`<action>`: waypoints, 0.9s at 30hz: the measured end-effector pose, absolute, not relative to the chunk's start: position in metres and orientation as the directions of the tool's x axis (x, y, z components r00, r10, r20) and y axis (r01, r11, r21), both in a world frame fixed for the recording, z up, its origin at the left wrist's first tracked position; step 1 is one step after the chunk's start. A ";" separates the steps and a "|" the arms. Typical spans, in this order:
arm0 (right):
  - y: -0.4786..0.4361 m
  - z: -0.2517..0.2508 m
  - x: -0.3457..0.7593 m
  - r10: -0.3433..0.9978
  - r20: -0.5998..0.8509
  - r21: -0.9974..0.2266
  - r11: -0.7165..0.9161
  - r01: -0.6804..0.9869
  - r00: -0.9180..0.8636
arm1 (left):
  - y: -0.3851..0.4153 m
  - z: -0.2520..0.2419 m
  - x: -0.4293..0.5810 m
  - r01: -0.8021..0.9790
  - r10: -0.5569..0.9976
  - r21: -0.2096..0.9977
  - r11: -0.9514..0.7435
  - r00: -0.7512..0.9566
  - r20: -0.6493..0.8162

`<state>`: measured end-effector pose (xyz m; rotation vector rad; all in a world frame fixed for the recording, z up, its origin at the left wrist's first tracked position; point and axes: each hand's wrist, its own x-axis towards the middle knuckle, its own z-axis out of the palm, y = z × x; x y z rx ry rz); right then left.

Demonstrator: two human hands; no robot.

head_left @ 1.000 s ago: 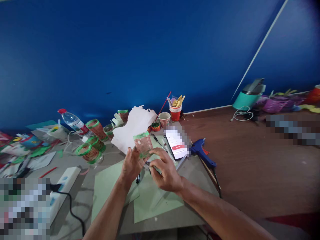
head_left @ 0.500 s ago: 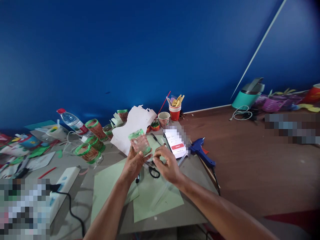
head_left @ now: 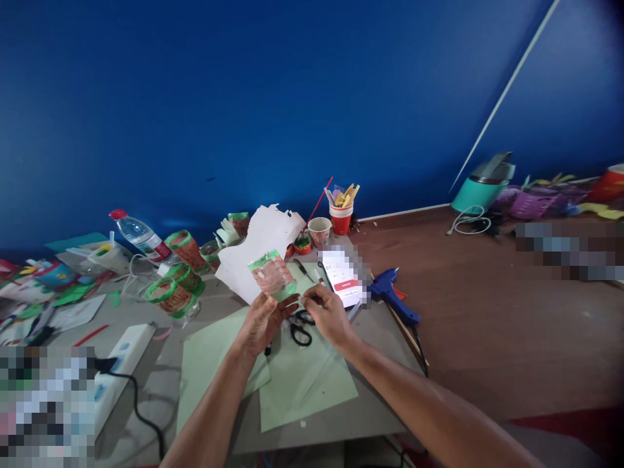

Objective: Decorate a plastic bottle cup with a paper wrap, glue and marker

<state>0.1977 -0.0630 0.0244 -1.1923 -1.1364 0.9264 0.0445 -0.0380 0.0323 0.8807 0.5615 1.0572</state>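
My left hand (head_left: 260,322) holds up a small cup (head_left: 273,276) coated in brown and green clay, tilted on its side. Thumb and fingers grip it near its lower end. Close by on the right, my right hand (head_left: 329,315) has its thumb and fingertips pinched together; whatever sits between them is too small to make out. Black-handled scissors (head_left: 301,335) lie beneath the hands on pale green paper (head_left: 312,396). Behind the cup is a torn white sheet (head_left: 244,260). A lit phone (head_left: 345,286) rests just beyond my right hand.
A blue glue gun (head_left: 392,296) lies to the right. More clay-covered cups (head_left: 169,298) and a water bottle (head_left: 141,237) stand at left, near a white power strip (head_left: 124,364). A red paper cup (head_left: 341,221) holds plastic tools at the back.
My left hand has turned the cup, showing more of its brown side. My right hand has come slightly closer, its fingers now pinched near the left fingertips.
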 end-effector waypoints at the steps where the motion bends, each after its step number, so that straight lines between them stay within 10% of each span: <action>1: -0.062 0.024 0.198 0.965 0.149 -0.989 0.151 0.009 0.218 | -0.038 0.033 0.044 -0.494 0.901 0.841 0.220 0.432 0.019; 27: -0.055 0.020 0.203 0.962 0.085 -0.995 0.070 0.069 0.260 | -0.041 0.039 0.043 -0.378 0.864 0.902 0.210 0.504 0.010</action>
